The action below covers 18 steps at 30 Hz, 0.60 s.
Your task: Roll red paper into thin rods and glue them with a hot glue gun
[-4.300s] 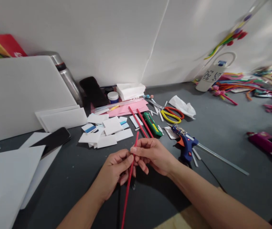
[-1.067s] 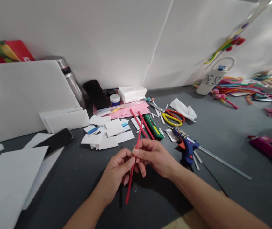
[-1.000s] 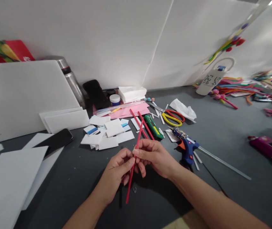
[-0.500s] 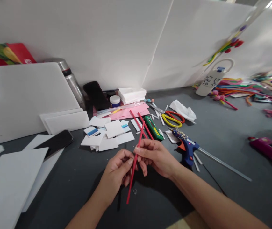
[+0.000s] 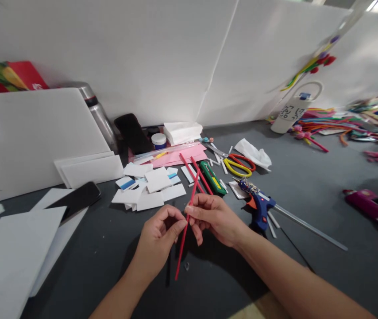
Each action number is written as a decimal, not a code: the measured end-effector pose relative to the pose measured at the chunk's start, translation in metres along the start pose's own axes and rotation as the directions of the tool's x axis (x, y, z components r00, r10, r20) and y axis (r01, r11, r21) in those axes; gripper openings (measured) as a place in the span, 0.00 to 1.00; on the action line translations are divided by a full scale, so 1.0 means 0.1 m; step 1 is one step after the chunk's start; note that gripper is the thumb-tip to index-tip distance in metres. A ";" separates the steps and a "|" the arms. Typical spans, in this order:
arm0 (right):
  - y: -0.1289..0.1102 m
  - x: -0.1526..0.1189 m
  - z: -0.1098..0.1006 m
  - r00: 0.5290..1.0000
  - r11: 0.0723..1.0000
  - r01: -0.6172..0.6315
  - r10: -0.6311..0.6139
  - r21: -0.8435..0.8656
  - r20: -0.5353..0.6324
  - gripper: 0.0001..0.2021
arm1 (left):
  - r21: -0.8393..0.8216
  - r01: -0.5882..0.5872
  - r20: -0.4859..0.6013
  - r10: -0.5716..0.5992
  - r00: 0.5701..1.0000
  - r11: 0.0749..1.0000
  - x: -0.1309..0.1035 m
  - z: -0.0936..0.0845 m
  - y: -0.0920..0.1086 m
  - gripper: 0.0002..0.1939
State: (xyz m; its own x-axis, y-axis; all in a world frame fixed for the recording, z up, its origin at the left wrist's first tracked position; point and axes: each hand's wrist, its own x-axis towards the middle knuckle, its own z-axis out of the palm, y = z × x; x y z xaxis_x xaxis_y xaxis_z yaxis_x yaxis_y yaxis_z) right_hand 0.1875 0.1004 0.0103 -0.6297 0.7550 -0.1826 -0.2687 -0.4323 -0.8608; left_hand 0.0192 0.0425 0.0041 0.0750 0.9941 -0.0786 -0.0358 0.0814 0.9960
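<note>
A thin red stick (image 5: pixel 181 248) slants over the dark table between my hands. My right hand (image 5: pixel 214 217) pinches it near its middle with thumb and finger. My left hand (image 5: pixel 160 235) is closed, thumb and index fingertip pressed together right at the stick, just below my right fingertips. Past the hands lie two more red sticks (image 5: pixel 202 176), beside a green cutter (image 5: pixel 213 178). White card pieces (image 5: pixel 151 200) are piled to the left of them. A small clear bit (image 5: pixel 187 266) is on the table near the stick's lower end.
A blue glue gun (image 5: pixel 262 210) with a long glue stick lies right of my hands, scissors (image 5: pixel 237 168) behind it. A magenta glue gun (image 5: pixel 371 208) is farther right. At the left are white boards (image 5: pixel 16 252) and a black phone (image 5: pixel 79 199). A white bottle (image 5: pixel 290 114) stands behind.
My left hand has shifted slightly and its fingers have changed position near the stick. My right hand still holds the stick. The whole view has moved a little.
</note>
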 end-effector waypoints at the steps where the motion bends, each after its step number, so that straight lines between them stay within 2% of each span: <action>1: 0.00 0.00 0.00 1.000 1.000 0.000 0.000 0.001 -0.002 0.13 | 0.013 0.000 0.004 0.000 1.000 1.000 0.00 0.00 0.00 0.09; 7: 0.00 0.01 0.02 1.000 1.000 -0.003 0.003 0.003 -0.013 0.13 | 0.135 -0.044 0.055 0.037 0.998 0.990 -0.02 -0.01 -0.05 0.12; 10: -0.03 0.00 0.00 0.999 1.000 0.016 -0.015 0.010 -0.032 0.12 | 0.058 -0.005 0.037 0.003 0.999 0.998 -0.02 -0.02 -0.06 0.13; 15: -0.06 -0.01 -0.05 0.998 0.998 0.048 -0.045 0.039 -0.052 0.11 | -0.141 0.095 -0.117 -0.112 0.987 0.985 0.02 -0.05 -0.05 0.13; 18: -0.05 -0.01 -0.05 0.998 0.999 0.034 -0.033 0.027 -0.044 0.11 | -0.135 0.115 -0.070 -0.125 0.990 0.984 0.02 -0.05 -0.03 0.15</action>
State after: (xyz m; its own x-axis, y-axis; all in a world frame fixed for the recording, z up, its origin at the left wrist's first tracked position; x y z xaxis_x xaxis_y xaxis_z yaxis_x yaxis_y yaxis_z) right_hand 0.1931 0.1042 0.0125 -0.5880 0.7899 -0.1744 -0.3097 -0.4190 -0.8535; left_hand 0.0144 0.0446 0.0008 0.0088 0.9787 -0.2051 -0.1614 0.2038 0.9656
